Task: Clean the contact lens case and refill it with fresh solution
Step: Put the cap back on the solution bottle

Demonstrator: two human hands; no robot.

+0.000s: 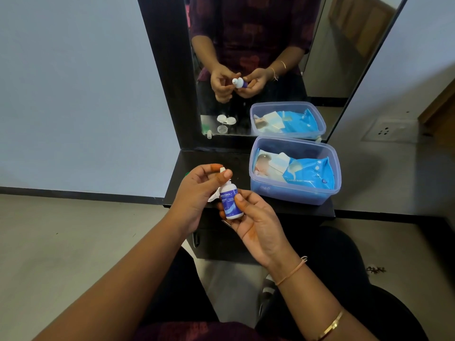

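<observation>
Centre frame, the right hand (256, 217) is gripping the solution bottle (230, 203) steady. The left hand (197, 193) is pinching its cap (222, 170), likely for opening.

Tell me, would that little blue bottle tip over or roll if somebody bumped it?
It probably tips easily: the bottle looks tall and narrow. Lying down, its round body would likely roll. It seems light, since the right hand holds it with fingers and thumb.

White bottle (230, 204) with blue label; translucent blue tub (283, 193); bright blue wipes pack (312, 173), white lettering; black tabletop (209, 158); pale bluish-grey wall (73, 94); maroon patterned clothing (197, 331).
</observation>
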